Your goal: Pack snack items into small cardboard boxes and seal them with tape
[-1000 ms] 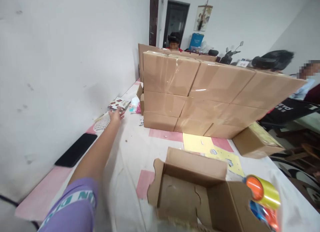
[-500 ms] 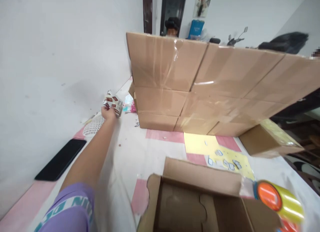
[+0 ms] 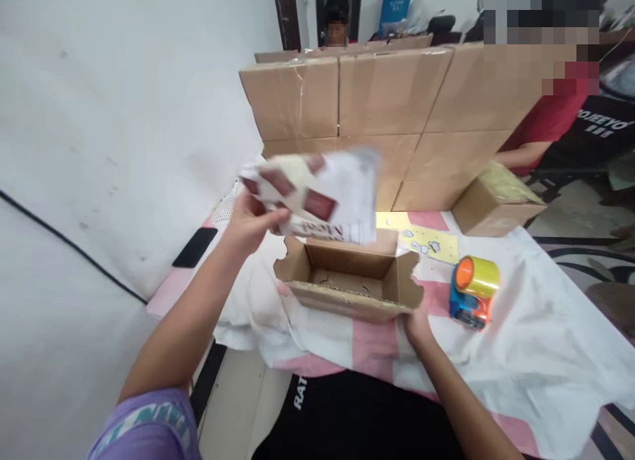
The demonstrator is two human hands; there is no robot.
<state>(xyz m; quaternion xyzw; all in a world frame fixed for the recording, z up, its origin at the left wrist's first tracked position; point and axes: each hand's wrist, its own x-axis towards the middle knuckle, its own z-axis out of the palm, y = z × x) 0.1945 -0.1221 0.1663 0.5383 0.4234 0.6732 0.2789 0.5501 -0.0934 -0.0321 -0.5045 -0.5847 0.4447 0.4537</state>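
My left hand is closed on the left end of a printed packet, white and cream with brown squares, slightly blurred. The packet is held up above an open cardboard box that stands on the cloth-covered table with its flaps raised; its inside shows bare. My right hand grips the box at its right front corner, its fingers partly hidden by the cardboard. Right of that hand sits a tape dispenser in blue and orange, carrying a yellow roll of tape.
Taped cardboard boxes form a wall across the back. A smaller box stands at right, near a person in a red sleeve. Another person is behind the wall. A black phone and yellow papers lie on the table.
My left hand has brought the packet from beside the left wall to above the open box. My right hand now shows at the box, and the view has shifted back.
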